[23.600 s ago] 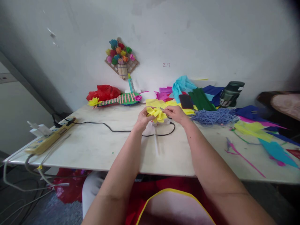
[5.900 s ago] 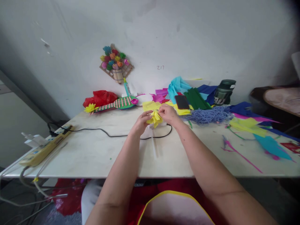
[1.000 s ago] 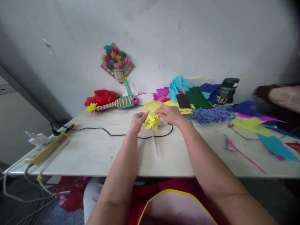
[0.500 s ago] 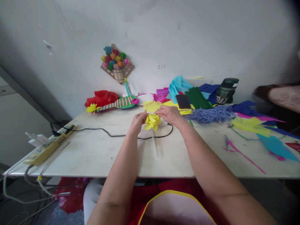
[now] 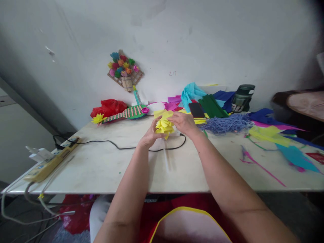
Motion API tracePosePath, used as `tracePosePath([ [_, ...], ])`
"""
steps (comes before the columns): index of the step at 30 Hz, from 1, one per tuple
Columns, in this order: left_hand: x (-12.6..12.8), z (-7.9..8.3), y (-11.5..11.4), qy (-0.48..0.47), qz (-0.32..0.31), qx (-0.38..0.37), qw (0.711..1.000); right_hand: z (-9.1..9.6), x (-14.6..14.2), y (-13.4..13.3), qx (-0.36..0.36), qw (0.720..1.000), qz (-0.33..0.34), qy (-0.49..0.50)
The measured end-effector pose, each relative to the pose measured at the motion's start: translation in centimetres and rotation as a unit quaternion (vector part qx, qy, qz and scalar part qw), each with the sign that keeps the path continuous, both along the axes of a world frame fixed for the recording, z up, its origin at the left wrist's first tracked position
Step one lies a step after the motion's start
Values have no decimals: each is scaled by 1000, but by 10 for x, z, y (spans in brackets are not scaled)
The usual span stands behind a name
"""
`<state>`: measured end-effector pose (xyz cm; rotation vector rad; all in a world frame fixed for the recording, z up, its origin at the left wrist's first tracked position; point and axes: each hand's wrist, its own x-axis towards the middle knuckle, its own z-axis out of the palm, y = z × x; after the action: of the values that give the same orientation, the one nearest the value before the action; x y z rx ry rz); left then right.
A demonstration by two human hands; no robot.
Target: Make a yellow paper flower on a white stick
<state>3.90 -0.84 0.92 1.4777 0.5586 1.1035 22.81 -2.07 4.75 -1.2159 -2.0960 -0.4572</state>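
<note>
A yellow paper flower (image 5: 164,126) is held up over the middle of the white table (image 5: 106,165). My left hand (image 5: 149,135) grips it from below and the left, fingers curled round its base. My right hand (image 5: 183,122) pinches its petals from the right side. A black cable (image 5: 118,146) loops on the table just under both hands.
Coloured paper sheets (image 5: 278,135) and a heap of blue string (image 5: 225,123) lie to the right. A black phone (image 5: 196,109), a dark green jar (image 5: 241,98) and a red bag (image 5: 107,107) sit near the wall. A yellow power strip (image 5: 50,160) lies at the left edge.
Both hands have raised the yellow flower a little and turned it more upright. My left hand has shifted under it.
</note>
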Motion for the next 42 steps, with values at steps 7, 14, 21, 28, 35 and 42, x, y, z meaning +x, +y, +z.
tracePosePath([
  [7,9,-6,3,-30,56,26,998,2,-2,-4,25,999,-19,-43],
  [14,6,-3,4,-43,70,68,994,2,-4,-5,42,997,-10,-62],
  [21,4,-5,8,-43,89,71,993,0,-3,-6,62,996,-9,-55],
  [28,0,1,6,-58,109,69,990,-1,-1,-4,86,995,-18,-47],
  [35,-13,-4,17,-80,158,83,981,3,8,-5,26,999,-13,18],
  [42,-19,0,16,-117,160,71,978,-7,27,8,-160,963,-217,23],
])
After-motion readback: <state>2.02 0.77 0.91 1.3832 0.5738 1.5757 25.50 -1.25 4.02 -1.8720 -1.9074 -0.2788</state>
